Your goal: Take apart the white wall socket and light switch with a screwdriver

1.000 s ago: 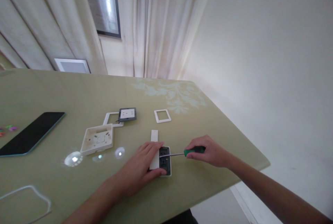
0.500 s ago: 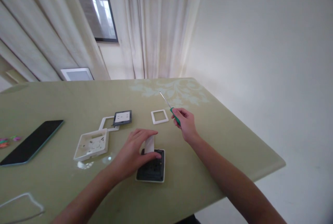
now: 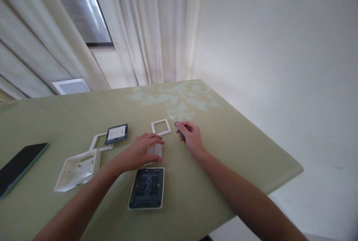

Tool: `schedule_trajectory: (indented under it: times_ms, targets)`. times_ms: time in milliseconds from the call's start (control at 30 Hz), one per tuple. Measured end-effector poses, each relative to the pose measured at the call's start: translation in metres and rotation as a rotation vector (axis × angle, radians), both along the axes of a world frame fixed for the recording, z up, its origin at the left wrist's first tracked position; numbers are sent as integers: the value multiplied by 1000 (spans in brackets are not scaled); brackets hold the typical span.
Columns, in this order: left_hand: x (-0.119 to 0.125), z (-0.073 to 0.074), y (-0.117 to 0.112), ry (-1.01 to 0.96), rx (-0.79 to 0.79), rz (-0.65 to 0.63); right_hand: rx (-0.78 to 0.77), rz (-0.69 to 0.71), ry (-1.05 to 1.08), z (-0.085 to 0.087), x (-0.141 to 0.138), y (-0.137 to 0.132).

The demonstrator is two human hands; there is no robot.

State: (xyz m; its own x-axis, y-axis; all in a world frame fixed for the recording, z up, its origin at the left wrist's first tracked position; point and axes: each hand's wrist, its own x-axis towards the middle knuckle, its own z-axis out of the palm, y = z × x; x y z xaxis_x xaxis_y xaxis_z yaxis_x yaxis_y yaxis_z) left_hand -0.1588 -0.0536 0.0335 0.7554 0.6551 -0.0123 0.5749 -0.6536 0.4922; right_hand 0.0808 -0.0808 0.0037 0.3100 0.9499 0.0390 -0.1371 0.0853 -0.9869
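Note:
My left hand [image 3: 139,152] lies fingers-down on small white rocker pieces [image 3: 155,150] on the green table [image 3: 223,147], fingers together and stretched forward. Just in front of me lies a dark switch module [image 3: 146,188] with a white rim, back side up, untouched. My right hand [image 3: 190,136] is closed around a green-handled screwdriver [image 3: 172,119], its thin shaft pointing up and to the left, above the table. A small square white frame [image 3: 161,127] lies between both hands.
A dark socket insert [image 3: 116,133] rests on a white frame [image 3: 97,143]. A white wall box [image 3: 77,169] lies at the left, a black phone [image 3: 17,163] further left. The table's right edge falls away near my right forearm. Curtains hang behind.
My right hand lifted the screwdriver off the switch module and drew it up and away. My left hand left the module and moved forward onto the white pieces. The view tilted.

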Motion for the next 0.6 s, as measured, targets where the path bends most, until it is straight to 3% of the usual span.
schedule_trajectory:
  times_ms: [200,600]
  targets:
    - [-24,0,-8,-14,-76,-59,-1,13,16,-1,-3,0]
    - [-13,-19,-2,-80,105,-13,31,8,-32,-1,-2,-1]
